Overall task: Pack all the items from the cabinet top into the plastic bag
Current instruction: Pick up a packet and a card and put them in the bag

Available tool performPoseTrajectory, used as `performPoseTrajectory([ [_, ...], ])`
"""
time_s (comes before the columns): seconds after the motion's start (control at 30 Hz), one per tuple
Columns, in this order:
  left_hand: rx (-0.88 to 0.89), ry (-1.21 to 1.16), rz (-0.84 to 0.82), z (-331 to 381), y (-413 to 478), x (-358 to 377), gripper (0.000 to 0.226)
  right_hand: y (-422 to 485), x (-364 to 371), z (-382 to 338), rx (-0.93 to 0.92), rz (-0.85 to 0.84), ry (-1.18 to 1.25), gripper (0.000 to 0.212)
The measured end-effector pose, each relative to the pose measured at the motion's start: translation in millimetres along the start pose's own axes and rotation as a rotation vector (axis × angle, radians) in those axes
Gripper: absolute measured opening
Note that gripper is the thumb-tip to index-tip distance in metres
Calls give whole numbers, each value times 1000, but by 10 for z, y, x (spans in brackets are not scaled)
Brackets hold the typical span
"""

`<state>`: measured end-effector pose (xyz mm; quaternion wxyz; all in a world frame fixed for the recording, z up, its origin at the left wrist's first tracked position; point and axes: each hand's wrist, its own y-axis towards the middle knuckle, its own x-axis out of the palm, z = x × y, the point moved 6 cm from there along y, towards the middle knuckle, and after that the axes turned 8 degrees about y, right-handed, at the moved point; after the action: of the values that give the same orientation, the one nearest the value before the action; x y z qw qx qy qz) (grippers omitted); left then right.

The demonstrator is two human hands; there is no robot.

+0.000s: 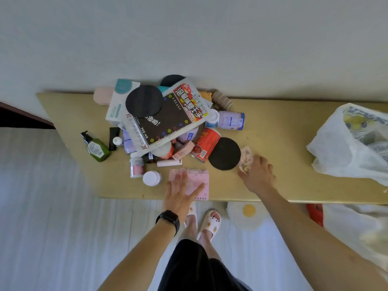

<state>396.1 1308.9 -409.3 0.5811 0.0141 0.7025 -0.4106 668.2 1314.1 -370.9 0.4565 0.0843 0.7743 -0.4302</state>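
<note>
- My left hand (182,193) lies flat on the pink notebook (200,178), fingers straight and spread. It presses down and grips nothing.
- My right hand (260,175) has bent fingers on a small flowery packet (245,157), with my thumb at the packet's near edge.
- The packet sits just beside a black round mat (224,153).
- The white plastic bag (344,152) stands open at the right end of the cabinet top (283,131), well apart from the pile.
- The pile has a big snack bag (168,120) on top, a red can (206,144) and a green pump bottle (95,147).
- A pale wall (189,38) is behind, and my slippers (210,224) are on the floor below.
</note>
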Motion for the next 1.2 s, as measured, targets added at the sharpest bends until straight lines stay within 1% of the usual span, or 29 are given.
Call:
performPoseTrajectory([
  [0.07,116,68,-1,95,-10,7,125,-49,36,68,64,23,30,87],
  [0.13,157,120,6,143,8,30,118,-121,70,189,200,3,133,92],
  [0.2,178,119,0,181,34,0,118,-195,127,339,309,-24,213,98],
  [0.3,205,149,-17,207,103,-98,123,-274,182,505,342,-60,232,109],
  [0.37,175,155,-7,183,168,-183,117,-328,208,600,368,-103,270,110],
  [0.4,155,153,2,180,188,-221,111,-364,218,654,388,-121,308,106],
  [0.47,129,185,-13,200,185,-367,99,-445,193,745,393,-133,384,84],
  [0.53,136,230,-34,247,180,-416,93,-516,152,832,357,-132,440,59],
  [0.6,110,232,-110,295,173,-407,93,-593,89,924,333,-112,516,47],
  [0.67,71,224,-149,370,201,-471,91,-694,10,1033,308,-81,596,42],
  [0.73,11,226,-154,453,213,-630,82,-780,-92,1155,262,-56,645,39],
  [0.83,-48,232,-135,547,239,-888,54,-841,-252,1390,205,-69,692,38],
  [0.9,-87,208,-96,611,226,-1102,35,-852,-381,1552,162,-85,793,37],
  [0.93,-113,174,-72,649,222,-1216,29,-852,-476,1636,149,-83,864,36],
  [0.97,-146,104,-47,707,208,-1324,24,-858,-597,1726,138,-76,910,35],
  [1.03,-207,-110,33,897,180,-1541,17,-848,-865,1943,107,-58,954,31],
  [1.1,-240,-263,102,1219,234,-1807,19,-821,-1155,2182,70,-31,1005,29],
  [1.2,-190,-375,165,1902,398,-2237,19,-799,-1598,2555,19,7,1043,27],
])
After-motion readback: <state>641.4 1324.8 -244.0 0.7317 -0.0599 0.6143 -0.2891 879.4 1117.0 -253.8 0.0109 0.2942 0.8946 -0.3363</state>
